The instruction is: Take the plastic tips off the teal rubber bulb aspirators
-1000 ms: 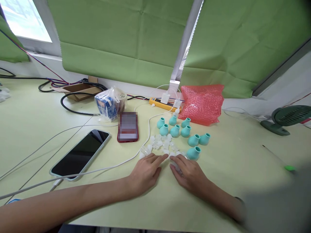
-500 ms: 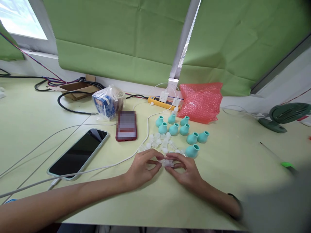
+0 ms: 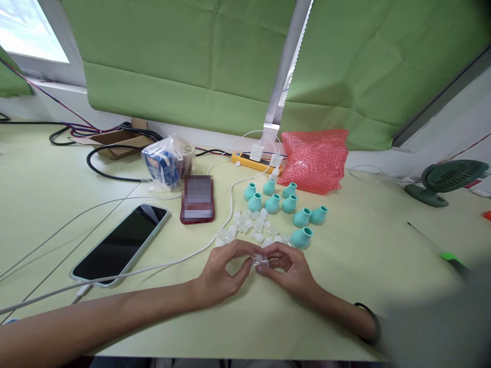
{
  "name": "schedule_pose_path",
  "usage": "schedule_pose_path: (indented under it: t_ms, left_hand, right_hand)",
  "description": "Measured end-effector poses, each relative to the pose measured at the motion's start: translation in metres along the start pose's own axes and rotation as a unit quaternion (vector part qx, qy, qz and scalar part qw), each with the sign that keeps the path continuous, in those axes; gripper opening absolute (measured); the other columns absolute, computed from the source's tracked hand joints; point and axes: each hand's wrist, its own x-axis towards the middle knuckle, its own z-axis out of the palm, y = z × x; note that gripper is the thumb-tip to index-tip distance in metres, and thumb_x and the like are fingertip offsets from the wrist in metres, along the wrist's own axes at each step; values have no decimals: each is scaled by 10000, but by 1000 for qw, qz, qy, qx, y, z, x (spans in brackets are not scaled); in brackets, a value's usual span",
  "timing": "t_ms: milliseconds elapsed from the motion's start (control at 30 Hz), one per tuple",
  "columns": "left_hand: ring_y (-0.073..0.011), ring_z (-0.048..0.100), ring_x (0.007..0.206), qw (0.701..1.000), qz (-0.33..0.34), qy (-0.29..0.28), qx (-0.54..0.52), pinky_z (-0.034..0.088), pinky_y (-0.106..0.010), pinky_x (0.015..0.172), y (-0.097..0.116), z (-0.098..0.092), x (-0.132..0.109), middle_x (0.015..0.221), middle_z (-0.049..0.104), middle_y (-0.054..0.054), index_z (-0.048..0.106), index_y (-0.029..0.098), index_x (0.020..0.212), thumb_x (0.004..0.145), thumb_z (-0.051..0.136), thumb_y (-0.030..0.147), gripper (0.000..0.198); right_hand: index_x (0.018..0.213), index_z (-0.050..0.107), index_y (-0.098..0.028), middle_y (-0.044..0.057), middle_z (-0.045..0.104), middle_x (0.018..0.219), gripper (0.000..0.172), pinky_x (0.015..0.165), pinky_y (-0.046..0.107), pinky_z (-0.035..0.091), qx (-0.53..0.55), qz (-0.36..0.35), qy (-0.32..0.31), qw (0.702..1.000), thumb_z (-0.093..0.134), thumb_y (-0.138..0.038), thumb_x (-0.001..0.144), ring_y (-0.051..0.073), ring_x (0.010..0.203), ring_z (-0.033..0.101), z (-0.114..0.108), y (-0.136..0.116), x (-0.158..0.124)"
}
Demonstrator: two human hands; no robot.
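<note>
Fingers of the left hand point(image 3: 226, 272) and right hand point(image 3: 293, 268) pinch one clear plastic piece point(image 3: 261, 260) between them — seemingly mid-work; loose translucent pieces point(image 3: 259, 237) and open-mouthed teal bulbs point(image 3: 301, 238) wait beyond on the tabletop point(image 3: 345, 255) — apparently still to handle.

From afar I see a dark-screened phone point(image 3: 120, 245) on the left of the desk point(image 3: 364, 266), a red-edged phone point(image 3: 197, 199) (pixelated to me) at its right, a far orange power strip point(image 3: 248, 162) just beside a pink bubble-wrap pouch point(image 3: 314, 161), and a green fan point(image 3: 452, 176) at right.
</note>
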Motion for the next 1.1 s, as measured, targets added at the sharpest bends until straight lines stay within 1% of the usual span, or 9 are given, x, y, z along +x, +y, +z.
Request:
schedule_pose_path:
  t_ms: [100,333,567,700,767,867,1000,1033,1100]
  left_hand:
    - [-149,596,836,1000,-2,-1,3,499,-295,751,1,-1,1,887,627,-61,451,174,833,757,479,62,138]
    - [-152,581,869,999,46,0,22,504,-312,759,0,-2,-1,918,605,-65,447,187,879,747,469,18,215]
    - [-168,563,954,997,79,-19,11,498,-316,798,0,-1,-3,1012,591,-87,426,180,870,754,441,-8,222]
    - [-152,583,912,993,104,-9,59,503,-292,780,1,-2,-2,970,608,-80,423,175,856,759,432,-3,202]
    - [-150,577,932,988,122,-22,95,489,-307,820,0,-2,-2,981,606,-88,426,165,900,767,412,1,211]
    - [-166,533,1018,969,171,-77,158,443,-366,895,-2,-3,-4,1044,583,-121,418,142,929,772,360,-6,223]
    - [-233,462,1098,913,269,-148,268,392,-435,928,-2,-4,-7,1115,534,-158,457,136,813,740,370,2,175]
    - [-245,457,1099,905,279,-155,280,387,-437,930,-1,-4,-7,1112,531,-170,467,127,839,730,376,23,175]
    - [-264,462,1087,904,281,-160,280,393,-422,929,3,-3,-8,1067,543,-208,458,68,955,706,375,76,263]
  right_hand:
    - [729,554,-173,13,608,675,226,608,281,530,14,3,9,1000,697,-275,587,138,618,598,-1,-2,0]
    - [738,560,-182,15,603,712,192,620,283,527,5,-5,38,999,679,-265,614,148,647,603,-4,0,1]
    - [748,563,-179,16,618,700,191,622,277,529,-2,-18,28,999,674,-268,621,148,636,614,-4,-2,1]
    - [734,565,-177,15,614,681,196,610,271,531,-3,-25,43,999,683,-260,602,146,616,612,-3,-2,1]
    - [735,566,-177,17,613,673,197,604,272,531,-4,-28,41,999,683,-257,598,149,615,612,-3,-1,1]
    - [735,559,-181,11,611,648,201,587,267,528,-6,-37,35,999,684,-258,598,151,603,612,-3,1,0]
    - [779,503,-197,-3,620,644,230,566,250,519,-4,-68,16,998,671,-239,627,144,606,612,-3,1,-3]
    - [812,486,-202,-7,625,644,258,568,249,518,-4,-75,9,997,669,-227,632,143,608,613,-3,1,-4]
    - [879,458,-211,-15,637,643,313,572,248,519,-7,-90,0,996,664,-205,643,141,607,615,-3,0,-5]
